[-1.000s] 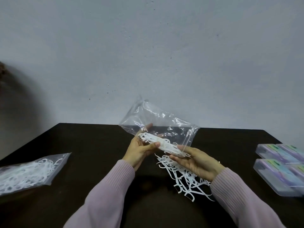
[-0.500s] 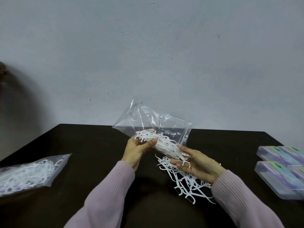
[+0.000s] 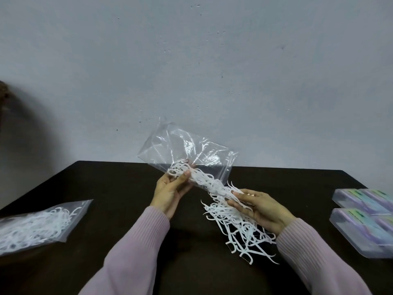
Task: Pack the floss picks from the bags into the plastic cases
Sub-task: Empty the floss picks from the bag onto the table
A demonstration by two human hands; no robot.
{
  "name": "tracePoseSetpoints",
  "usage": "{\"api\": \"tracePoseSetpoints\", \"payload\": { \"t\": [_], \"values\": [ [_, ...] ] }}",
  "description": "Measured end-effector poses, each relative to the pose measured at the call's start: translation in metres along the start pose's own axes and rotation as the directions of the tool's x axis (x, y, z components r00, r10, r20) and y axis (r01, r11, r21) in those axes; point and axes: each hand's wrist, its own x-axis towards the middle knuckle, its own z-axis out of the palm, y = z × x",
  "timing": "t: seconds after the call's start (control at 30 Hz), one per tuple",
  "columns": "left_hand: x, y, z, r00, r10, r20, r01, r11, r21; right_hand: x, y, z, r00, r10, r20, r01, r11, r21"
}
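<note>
A clear plastic bag (image 3: 187,151) is held up above the dark table (image 3: 106,184), tilted with its mouth toward the lower right. My left hand (image 3: 170,191) pinches the bag's lower edge together with a bunch of white floss picks. White floss picks (image 3: 209,183) spill from the bag's mouth toward my right hand (image 3: 259,207), whose fingers curl round them. Under that hand a loose pile of floss picks (image 3: 240,233) lies on the table. Two clear plastic cases (image 3: 365,228) with coloured inserts lie at the right edge.
A second bag full of floss picks (image 3: 38,223) lies flat on the table's left side. A pale wall rises behind the table's far edge. Pink sleeves cover both forearms.
The bag has tipped further and moved left; more floss picks have slid out toward my right hand. The pile on the table has grown.
</note>
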Motion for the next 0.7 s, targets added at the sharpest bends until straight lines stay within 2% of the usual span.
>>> {"api": "tracePoseSetpoints", "payload": {
  "t": [0.1, 0.27, 0.43, 0.6, 0.7],
  "values": [
    [0.0016, 0.0036, -0.0023, 1.000, 0.002, -0.007, -0.002, 0.998, -0.065, 0.0009, -0.0017, -0.0042, 0.999, -0.038, -0.035, 0.037, 0.998, -0.047],
    [0.0034, 0.0077, -0.0067, 0.999, 0.003, -0.053, -0.011, 0.990, -0.142, 0.0015, -0.0051, -0.0082, 0.988, -0.130, -0.081, 0.102, 0.953, -0.286],
    [0.0052, 0.0071, -0.0090, 0.998, 0.000, -0.058, -0.010, 0.986, -0.169, 0.0027, -0.0021, -0.0068, 0.959, -0.273, -0.072, 0.156, 0.726, -0.670],
    [0.0059, 0.0029, -0.0078, 1.000, -0.024, -0.005, 0.022, 0.985, -0.171, 0.0032, 0.0008, -0.0048, 0.927, -0.373, 0.030, 0.241, 0.534, -0.811],
    [0.0051, 0.0020, -0.0054, 0.999, -0.031, 0.037, 0.038, 0.982, -0.184, 0.0028, 0.0015, -0.0029, 0.862, -0.505, 0.043, 0.308, 0.455, -0.836]
  ]
}}
